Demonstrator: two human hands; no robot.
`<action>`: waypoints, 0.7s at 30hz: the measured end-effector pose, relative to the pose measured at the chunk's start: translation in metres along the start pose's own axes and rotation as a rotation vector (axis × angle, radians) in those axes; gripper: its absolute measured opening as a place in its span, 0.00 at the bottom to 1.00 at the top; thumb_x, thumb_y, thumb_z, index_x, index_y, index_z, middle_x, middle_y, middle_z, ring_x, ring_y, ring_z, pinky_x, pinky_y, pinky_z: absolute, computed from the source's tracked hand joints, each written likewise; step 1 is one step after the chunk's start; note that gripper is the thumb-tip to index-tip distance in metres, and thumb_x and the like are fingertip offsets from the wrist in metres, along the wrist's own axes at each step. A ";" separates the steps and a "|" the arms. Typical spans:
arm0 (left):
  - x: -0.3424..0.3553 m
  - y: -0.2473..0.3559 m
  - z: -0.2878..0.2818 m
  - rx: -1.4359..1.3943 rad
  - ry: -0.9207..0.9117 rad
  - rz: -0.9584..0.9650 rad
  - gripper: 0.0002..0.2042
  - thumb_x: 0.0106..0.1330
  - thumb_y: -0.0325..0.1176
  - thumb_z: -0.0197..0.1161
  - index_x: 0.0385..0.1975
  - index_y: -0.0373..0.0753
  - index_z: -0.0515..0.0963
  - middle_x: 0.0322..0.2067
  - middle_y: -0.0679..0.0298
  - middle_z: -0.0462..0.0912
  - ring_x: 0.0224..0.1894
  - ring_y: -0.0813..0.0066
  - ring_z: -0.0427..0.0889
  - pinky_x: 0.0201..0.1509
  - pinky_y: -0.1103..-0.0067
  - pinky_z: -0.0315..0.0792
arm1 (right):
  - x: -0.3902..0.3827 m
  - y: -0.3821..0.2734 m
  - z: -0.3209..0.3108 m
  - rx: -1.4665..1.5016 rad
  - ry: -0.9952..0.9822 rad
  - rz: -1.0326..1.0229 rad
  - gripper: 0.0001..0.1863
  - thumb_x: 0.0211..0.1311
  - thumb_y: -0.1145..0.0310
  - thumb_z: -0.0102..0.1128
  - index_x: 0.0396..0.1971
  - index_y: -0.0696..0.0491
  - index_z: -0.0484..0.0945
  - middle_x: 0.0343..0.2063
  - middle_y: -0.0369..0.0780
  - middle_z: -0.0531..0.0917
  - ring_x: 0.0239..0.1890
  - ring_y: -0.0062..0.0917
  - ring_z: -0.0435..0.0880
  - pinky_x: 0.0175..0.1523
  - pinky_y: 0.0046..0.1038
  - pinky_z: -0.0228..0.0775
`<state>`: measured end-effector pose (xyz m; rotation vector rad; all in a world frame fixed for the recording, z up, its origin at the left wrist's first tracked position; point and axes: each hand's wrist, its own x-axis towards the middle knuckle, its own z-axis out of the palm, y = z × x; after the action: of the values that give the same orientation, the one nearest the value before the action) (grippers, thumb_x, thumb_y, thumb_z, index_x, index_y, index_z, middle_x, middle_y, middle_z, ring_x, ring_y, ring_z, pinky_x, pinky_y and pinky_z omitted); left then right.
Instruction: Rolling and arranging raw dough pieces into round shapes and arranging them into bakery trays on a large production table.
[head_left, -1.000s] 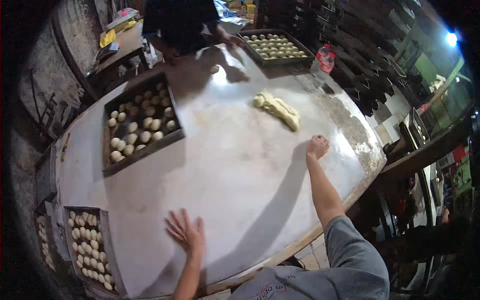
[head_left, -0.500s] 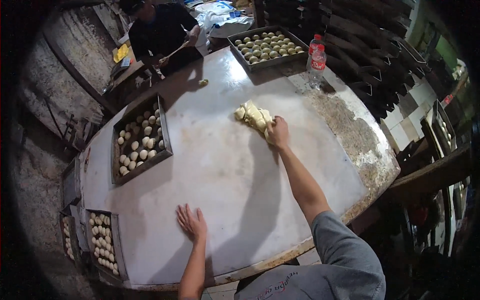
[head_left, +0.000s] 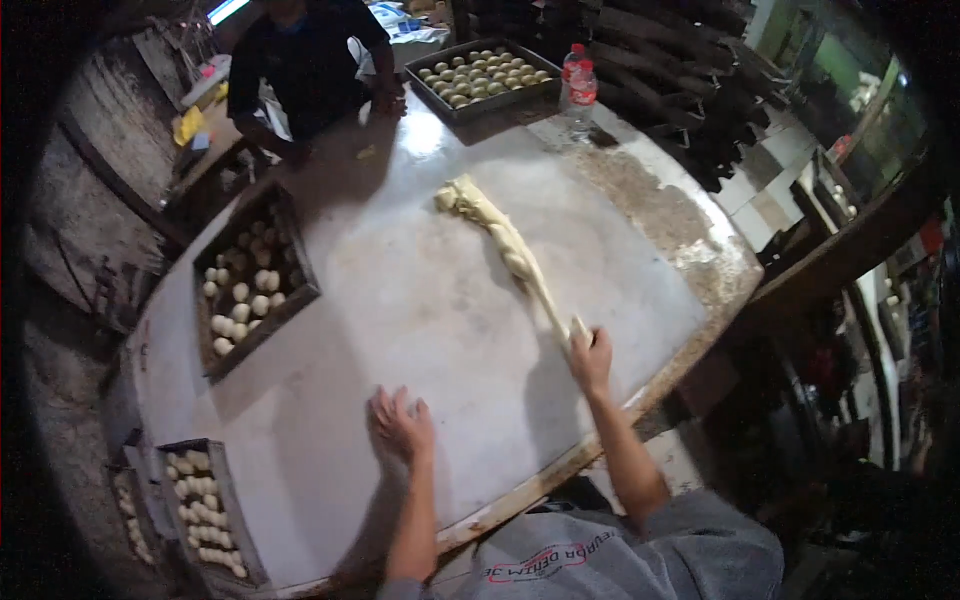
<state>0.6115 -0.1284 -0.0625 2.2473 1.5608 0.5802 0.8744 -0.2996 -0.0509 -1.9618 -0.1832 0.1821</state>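
Observation:
A long strip of pale yellow dough (head_left: 508, 240) stretches over the white tabletop (head_left: 440, 320), with a lumpy bunch at its far end and a thin tail at the near end. My right hand (head_left: 592, 362) is closed around that near end, close to the table's right front edge. To the left, my left hand (head_left: 402, 422) rests on the tabletop with its fingers apart and slightly bent. Nothing is in it, and the dough lies well away from it.
Dough balls fill a metal tray (head_left: 308, 293) at left, a tray (head_left: 222, 462) at the near left corner and a tray (head_left: 480, 112) at the far edge. Two plastic bottles (head_left: 580, 92) stand beside the far tray. A person (head_left: 300, 75) in dark clothes is across the table.
My right hand has pulled the dough's near end toward me, drawing the lump out into a long strip. My left hand stays on the table, its fingers more bent. The view has shifted.

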 end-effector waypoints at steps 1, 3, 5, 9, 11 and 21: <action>0.009 0.001 0.015 0.022 0.066 0.003 0.19 0.53 0.40 0.62 0.46 0.50 0.75 0.61 0.59 0.60 0.65 0.54 0.51 0.65 0.60 0.48 | -0.020 0.013 -0.005 0.026 0.022 -0.020 0.15 0.50 0.65 0.58 0.31 0.61 0.70 0.23 0.43 0.75 0.26 0.27 0.74 0.31 0.29 0.67; 0.024 0.049 0.042 0.120 0.038 0.051 0.20 0.53 0.46 0.60 0.48 0.55 0.75 0.62 0.60 0.58 0.65 0.52 0.49 0.64 0.59 0.47 | -0.051 0.033 -0.022 0.082 0.065 -0.033 0.15 0.52 0.65 0.58 0.34 0.61 0.69 0.24 0.44 0.76 0.26 0.31 0.75 0.33 0.31 0.68; 0.049 0.115 0.060 0.153 -0.055 0.141 0.20 0.54 0.50 0.58 0.47 0.56 0.75 0.62 0.61 0.58 0.64 0.53 0.51 0.63 0.60 0.48 | -0.078 0.024 -0.030 0.096 0.028 -0.101 0.17 0.53 0.66 0.58 0.39 0.60 0.69 0.27 0.48 0.77 0.28 0.37 0.77 0.35 0.32 0.69; 0.106 0.213 0.119 -0.098 -0.190 0.075 0.20 0.54 0.54 0.58 0.42 0.51 0.76 0.54 0.60 0.66 0.58 0.56 0.60 0.56 0.62 0.57 | -0.090 0.004 -0.037 -0.124 -0.226 -0.193 0.16 0.55 0.67 0.55 0.44 0.55 0.70 0.32 0.49 0.78 0.36 0.39 0.79 0.41 0.33 0.70; 0.124 0.246 0.135 -0.169 -0.223 -0.010 0.20 0.53 0.52 0.60 0.41 0.46 0.76 0.49 0.58 0.71 0.54 0.57 0.66 0.53 0.64 0.62 | -0.085 0.009 -0.035 -0.129 -0.284 -0.294 0.16 0.54 0.66 0.55 0.43 0.54 0.71 0.32 0.48 0.78 0.36 0.40 0.79 0.40 0.34 0.71; 0.004 0.089 0.042 -0.857 -0.282 -0.318 0.11 0.54 0.33 0.66 0.29 0.34 0.73 0.29 0.63 0.76 0.32 0.77 0.73 0.34 0.79 0.68 | -0.085 -0.008 -0.034 -0.209 -0.372 -0.495 0.13 0.46 0.70 0.60 0.35 0.54 0.74 0.30 0.44 0.77 0.33 0.38 0.77 0.38 0.32 0.70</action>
<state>0.7054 -0.1564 -0.0537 1.3426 1.1702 0.6401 0.7984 -0.3451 -0.0272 -2.0082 -0.9511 0.2057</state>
